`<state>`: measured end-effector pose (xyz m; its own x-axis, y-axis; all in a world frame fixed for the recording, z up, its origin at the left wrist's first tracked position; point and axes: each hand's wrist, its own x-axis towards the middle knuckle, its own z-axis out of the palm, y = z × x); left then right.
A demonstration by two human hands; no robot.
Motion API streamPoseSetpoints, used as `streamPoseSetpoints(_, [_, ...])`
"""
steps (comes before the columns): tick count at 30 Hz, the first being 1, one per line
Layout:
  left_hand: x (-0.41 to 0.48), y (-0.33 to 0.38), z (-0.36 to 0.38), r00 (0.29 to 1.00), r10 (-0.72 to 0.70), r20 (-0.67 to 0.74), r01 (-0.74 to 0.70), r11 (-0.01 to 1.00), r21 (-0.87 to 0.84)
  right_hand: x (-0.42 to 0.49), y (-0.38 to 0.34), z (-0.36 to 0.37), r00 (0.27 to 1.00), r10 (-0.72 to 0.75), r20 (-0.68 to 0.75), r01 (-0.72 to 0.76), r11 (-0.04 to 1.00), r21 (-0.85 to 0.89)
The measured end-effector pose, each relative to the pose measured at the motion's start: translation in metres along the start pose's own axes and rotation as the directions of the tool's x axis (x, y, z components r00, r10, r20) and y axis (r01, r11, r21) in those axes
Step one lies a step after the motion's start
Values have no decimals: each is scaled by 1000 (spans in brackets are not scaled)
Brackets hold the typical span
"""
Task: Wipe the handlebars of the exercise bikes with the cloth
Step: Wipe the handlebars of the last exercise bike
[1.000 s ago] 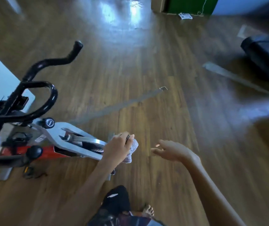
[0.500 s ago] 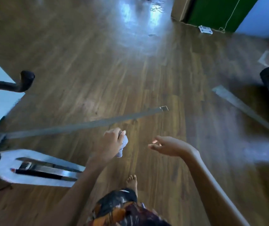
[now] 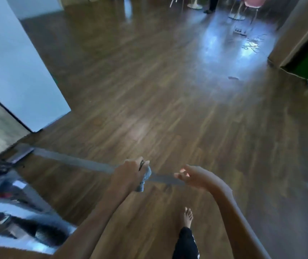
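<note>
Gripping a small pale cloth (image 3: 145, 179), the left hand (image 3: 129, 175) is curled into a fist round it in the head view, and a bunched tail of fabric hangs out below the fingers. The right hand (image 3: 198, 177) hovers just beside it, fingers loosely bent, holding nothing. Both are above the wooden floor (image 3: 149, 90), over a grey strip (image 3: 71, 160) that runs across the boards. At the floor's near left corner stands the blurred white and black frame of an exercise bike (image 3: 18, 234); its handlebars are out of view, so no wiping is under way. A bare foot (image 3: 187, 216) stands near the floor's near edge.

The cloth looks light, soft and limp. It should fold readily round a bar, and is probably best held bunched in the palm with a broad pad facing outward. The bars themselves are likely stiff and fixed.
</note>
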<state>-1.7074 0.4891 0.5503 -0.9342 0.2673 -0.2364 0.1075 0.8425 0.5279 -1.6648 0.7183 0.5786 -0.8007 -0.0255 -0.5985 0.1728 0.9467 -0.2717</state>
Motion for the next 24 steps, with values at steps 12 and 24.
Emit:
streamPoseSetpoints(12, [83, -3, -78, 573, -652, -496, 571, 752, -329, 201, -145, -165, 752, -576, 321, 658, 685, -313])
streamPoseSetpoints(24, [35, -45, -80, -172, -836, -521, 716, 257, -649, 244, -341, -120, 220, -651, 726, 974, 111, -196])
